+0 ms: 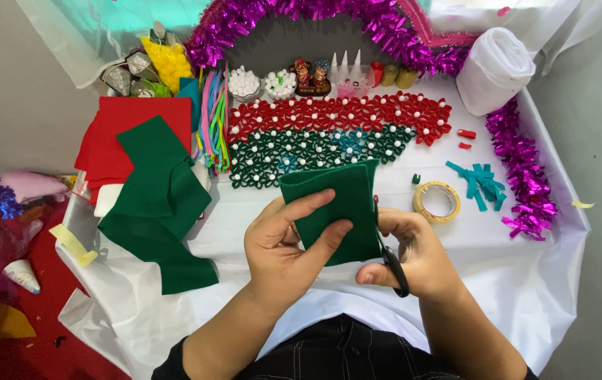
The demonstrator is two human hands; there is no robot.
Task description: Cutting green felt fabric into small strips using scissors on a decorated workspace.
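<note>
- Up close, the left hand (283,243) pinches a folded green felt piece (336,207) above the desk (512,281); the right hand (417,257) grips black scissors (390,260) at its edge.
- Judged best: short snips, felt kept taut.
- Beyond: tape roll (436,201), beaded felt flowers (336,130), purple tinsel (315,14).

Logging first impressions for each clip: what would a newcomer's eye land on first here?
Front and centre, the left hand holds up a folded piece of green felt while the right hand works black scissors along its right edge. Behind them on the white table lies a mat of red and green flowers dotted with white beads. Shiny purple tinsel arches across the far edge.
</note>
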